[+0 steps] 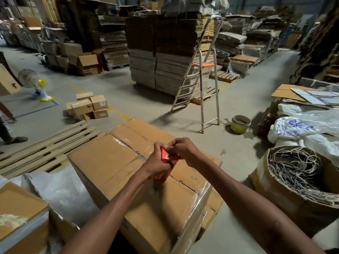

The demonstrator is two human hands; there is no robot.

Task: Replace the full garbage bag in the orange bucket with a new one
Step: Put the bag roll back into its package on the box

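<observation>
In the centre of the frame, both hands work a small red-orange packet (167,154), presumably the pack of new bags, held above the top of a large film-wrapped cardboard box (113,162). The left hand (156,163) has its fingers curled round the middle of the packet, and the right hand (183,149) has thumb and fingertips pinched together on its upper end, apparently to open a flap or draw out a bag. To do this step well, the left hand should hold firmly without crushing the packet. The right should peel or pull in a straight line away from the left, take only one bag, and work low over the box top so that anything dropped lands there. Much is hard to read. The fingers cover most of the packet, so I cannot tell whether it is already open or whether any bag material is between the right fingertips. Its print is too small to read, and its lower end only peeks out under the left palm. The orange bucket with the full bag appears nowhere in the frame. The round tub (240,124) on the floor at centre right looks yellowish, not orange. A stepladder (201,85) stands beyond it.
</observation>
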